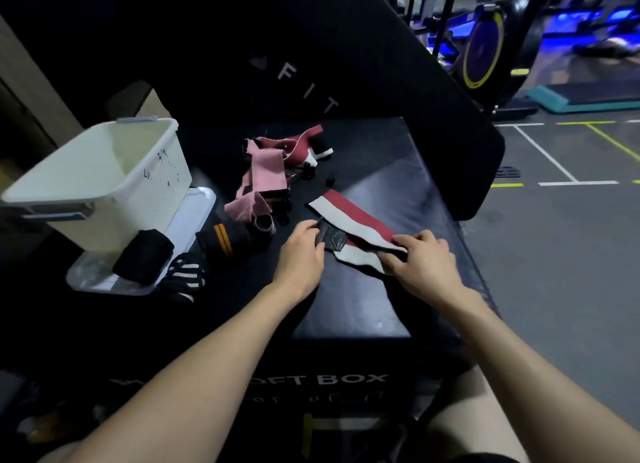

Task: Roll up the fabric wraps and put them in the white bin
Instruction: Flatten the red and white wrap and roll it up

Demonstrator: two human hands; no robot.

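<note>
At far left the white bin (104,182) sits on its lid (187,220), nothing visible inside. To its right, on the black box (363,310), the left hand (301,251) pinches the red-and-white wrap's (349,220) black end, and the right hand (422,258) grips its folded near part.

Forearms bare, sleeveless; left hand (302,251), right hand (420,258) seemingly ungloved

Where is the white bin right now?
In the head view the white bin sits at the left on a clear lid, with rolled black wraps at its near side.
</note>
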